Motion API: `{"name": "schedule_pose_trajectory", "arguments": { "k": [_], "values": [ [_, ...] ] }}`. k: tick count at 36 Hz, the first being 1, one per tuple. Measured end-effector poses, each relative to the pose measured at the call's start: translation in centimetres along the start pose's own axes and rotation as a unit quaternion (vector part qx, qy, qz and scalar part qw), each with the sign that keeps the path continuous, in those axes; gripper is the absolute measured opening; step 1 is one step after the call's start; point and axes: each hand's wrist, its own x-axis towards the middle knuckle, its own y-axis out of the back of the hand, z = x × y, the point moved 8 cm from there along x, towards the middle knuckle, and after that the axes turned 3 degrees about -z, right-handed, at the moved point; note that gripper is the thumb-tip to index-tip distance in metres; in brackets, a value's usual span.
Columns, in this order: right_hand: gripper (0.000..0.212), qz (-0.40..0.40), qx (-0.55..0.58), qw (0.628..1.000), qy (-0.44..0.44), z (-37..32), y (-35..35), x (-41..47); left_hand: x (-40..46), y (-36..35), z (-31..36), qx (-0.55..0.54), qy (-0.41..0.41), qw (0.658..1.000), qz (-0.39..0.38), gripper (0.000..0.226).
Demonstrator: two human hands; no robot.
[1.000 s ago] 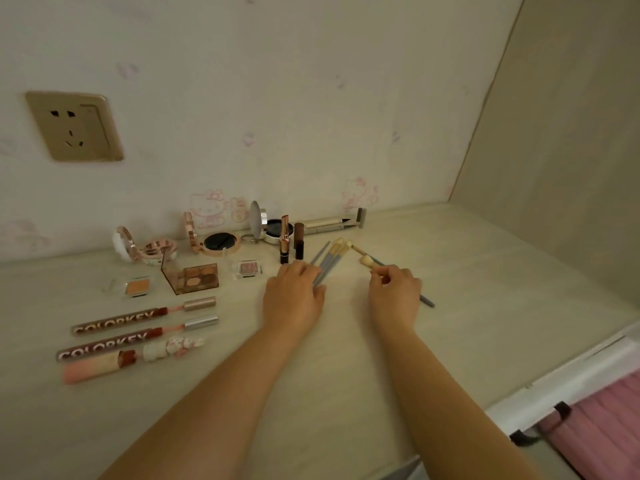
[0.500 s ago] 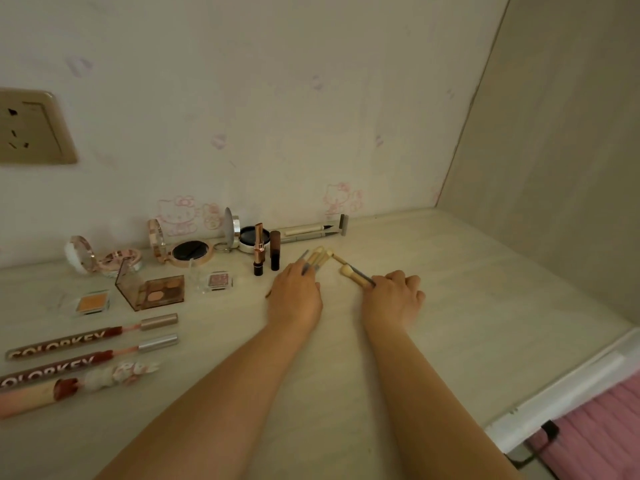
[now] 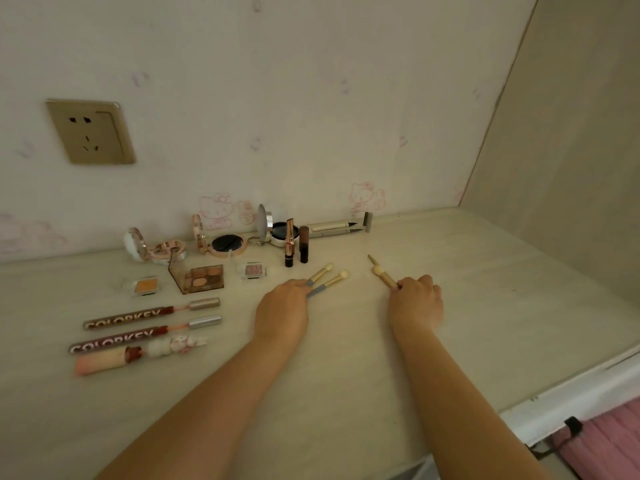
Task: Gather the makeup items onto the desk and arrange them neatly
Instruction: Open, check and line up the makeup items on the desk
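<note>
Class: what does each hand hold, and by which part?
Left hand grips two brushes by their grey handles; right hand grips two brushes near the handles, heads free.

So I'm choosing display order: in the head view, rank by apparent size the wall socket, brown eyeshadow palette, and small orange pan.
1. Wall socket
2. Brown eyeshadow palette
3. Small orange pan

The socket's distance makes true size unsure.

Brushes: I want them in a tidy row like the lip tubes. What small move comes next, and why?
Probably lay the right hand's brushes beside the two brushes under the left hand, since the sets point different ways, apart.
</note>
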Motion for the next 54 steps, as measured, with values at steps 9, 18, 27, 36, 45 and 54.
{"name": "schedule_pose_trajectory", "arguments": {
  "k": [9,18,27,36,45,54],
  "values": [
    [0.028,-0.045,0.015,0.996,0.079,-4.3,-1.0,-5.0,-7.4,3.1,-1.2,0.013,-0.029,0.999,0.009,0.035],
    [0.029,-0.084,0.002,0.992,0.096,-6.5,-1.6,-8.6,-10.7,3.7,-1.6,0.014,-0.005,1.000,-0.017,0.037],
    [0.035,-0.116,0.065,0.985,0.109,-6.8,-0.9,-10.1,-11.2,5.1,-2.7,-0.085,0.061,0.995,-0.003,0.033],
    [0.034,-0.033,0.015,0.974,0.222,-10.1,-0.3,-12.4,-10.1,5.6,-3.3,-0.081,0.115,0.989,-0.050,0.033],
    [0.044,-0.110,-0.026,0.973,0.199,-11.1,-1.9,-12.3,-8.7,5.4,-3.1,0.019,0.101,0.987,-0.124,0.023],
    [0.040,-0.146,-0.013,0.976,0.162,-8.7,-1.3,-10.1,-10.2,5.6,-0.4,0.236,-0.151,0.945,-0.167,0.026]
  ]
}}
